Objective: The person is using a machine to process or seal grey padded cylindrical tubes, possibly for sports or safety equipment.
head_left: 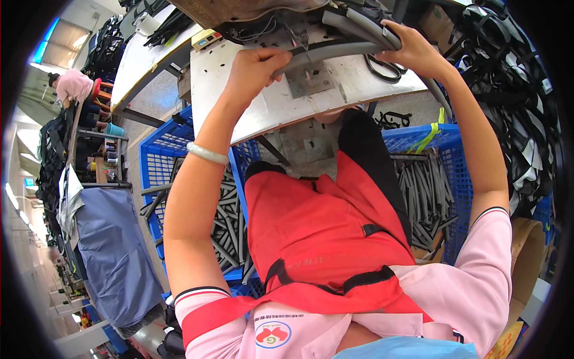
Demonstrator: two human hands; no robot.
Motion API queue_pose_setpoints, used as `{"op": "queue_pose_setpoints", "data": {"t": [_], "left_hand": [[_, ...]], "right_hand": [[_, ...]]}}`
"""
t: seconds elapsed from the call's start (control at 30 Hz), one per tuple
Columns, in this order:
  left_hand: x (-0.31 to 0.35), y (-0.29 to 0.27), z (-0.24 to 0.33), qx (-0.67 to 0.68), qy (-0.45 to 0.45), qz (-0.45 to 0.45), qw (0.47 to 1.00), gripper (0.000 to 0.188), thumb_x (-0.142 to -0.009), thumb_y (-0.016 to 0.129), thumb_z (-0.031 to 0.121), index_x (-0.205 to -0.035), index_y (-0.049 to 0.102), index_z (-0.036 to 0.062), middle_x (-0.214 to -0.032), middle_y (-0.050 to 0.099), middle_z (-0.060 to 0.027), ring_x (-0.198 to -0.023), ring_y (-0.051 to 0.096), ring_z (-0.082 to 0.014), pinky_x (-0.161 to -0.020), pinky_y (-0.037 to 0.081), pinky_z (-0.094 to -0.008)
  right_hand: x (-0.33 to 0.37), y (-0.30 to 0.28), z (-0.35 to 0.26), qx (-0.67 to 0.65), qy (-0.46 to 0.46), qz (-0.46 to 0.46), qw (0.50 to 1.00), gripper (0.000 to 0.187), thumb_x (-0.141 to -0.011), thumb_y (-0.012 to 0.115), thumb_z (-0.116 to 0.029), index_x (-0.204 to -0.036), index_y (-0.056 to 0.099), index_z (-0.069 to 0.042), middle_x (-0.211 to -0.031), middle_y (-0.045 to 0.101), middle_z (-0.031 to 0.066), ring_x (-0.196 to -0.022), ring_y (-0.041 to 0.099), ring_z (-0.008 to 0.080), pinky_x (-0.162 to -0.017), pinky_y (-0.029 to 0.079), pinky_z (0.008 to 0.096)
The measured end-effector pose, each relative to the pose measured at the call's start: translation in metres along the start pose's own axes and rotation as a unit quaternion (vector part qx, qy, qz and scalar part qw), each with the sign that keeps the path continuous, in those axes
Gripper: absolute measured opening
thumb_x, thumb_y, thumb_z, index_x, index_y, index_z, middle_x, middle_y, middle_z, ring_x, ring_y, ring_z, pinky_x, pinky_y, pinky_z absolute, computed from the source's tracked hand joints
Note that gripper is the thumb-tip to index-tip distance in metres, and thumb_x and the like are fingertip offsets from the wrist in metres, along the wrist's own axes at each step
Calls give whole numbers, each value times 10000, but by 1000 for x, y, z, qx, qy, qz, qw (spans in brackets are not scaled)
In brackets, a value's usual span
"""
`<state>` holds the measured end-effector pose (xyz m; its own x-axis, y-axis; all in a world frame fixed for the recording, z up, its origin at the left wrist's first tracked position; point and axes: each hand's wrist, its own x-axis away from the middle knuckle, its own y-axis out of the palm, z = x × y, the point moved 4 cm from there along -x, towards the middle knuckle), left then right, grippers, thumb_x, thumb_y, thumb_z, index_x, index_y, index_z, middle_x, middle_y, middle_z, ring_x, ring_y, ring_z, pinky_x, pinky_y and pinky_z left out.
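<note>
A long grey foam tube (341,50) arches across the sewing machine's bed, with a black strip along its far side. My left hand (254,73) is closed in a pinch at the tube's left end, left of the metal needle plate (311,79). At the right, my right hand (414,52) curls its fingers and thumb around the same tube and a bundle of further grey tubes (359,27). One grey length hangs down past the table edge below that hand. The sewing machine head (239,11) stands just beyond my hands, its needle area partly hidden.
Black loops (385,70) lie on the white tabletop (263,116) by my right hand. Blue crates of grey tubes stand at my left (156,155) and right (460,179). Black straps (508,90) are piled at the far right. Another person (75,88) works at far left.
</note>
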<state>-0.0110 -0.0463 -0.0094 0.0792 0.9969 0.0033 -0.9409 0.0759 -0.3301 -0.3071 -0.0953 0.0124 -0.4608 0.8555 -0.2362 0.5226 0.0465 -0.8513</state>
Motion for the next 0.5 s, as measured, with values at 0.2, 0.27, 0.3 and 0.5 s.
{"op": "queue_pose_setpoints", "data": {"t": [0.2, 0.27, 0.3, 0.5], "left_hand": [[0, -10, -12, 106, 4, 50, 993, 258, -922, 615, 200, -1049, 689, -11, -702, 614, -30, -610, 515, -70, -564, 408, -210], [12, -14, -15, 39, 19, 41, 998, 259, -931, 604, 206, -1059, 686, -3, -724, 630, -35, -636, 534, -70, -586, 427, -216], [20, -15, -18, -30, 32, 34, 998, 260, -939, 593, 211, -1069, 682, 5, -746, 646, -40, -662, 552, -70, -608, 447, -221], [45, 70, 5, -101, 62, -160, 980, 305, -858, 685, 242, -980, 695, -38, -803, 680, -35, -741, 550, -79, -666, 468, -257]], "right_hand": [[4, 5, 8, -16, 57, 58, 997, 584, -791, 742, -229, -1279, 475, -51, -953, 629, 152, -811, 572, 214, -775, 472, 353], [22, 11, 13, 19, -15, 66, 998, 567, -780, 751, -191, -1261, 493, -34, -984, 637, 158, -865, 617, 250, -794, 487, 346], [39, 19, -5, 27, -39, 47, 998, 563, -765, 759, -179, -1244, 506, -24, -1011, 632, 159, -906, 625, 260, -808, 490, 341], [109, 123, -171, 151, -449, 35, 880, 132, -757, 564, -148, -859, 578, -65, -1105, 589, 155, -1181, 511, 264, -960, 429, 395]]}}
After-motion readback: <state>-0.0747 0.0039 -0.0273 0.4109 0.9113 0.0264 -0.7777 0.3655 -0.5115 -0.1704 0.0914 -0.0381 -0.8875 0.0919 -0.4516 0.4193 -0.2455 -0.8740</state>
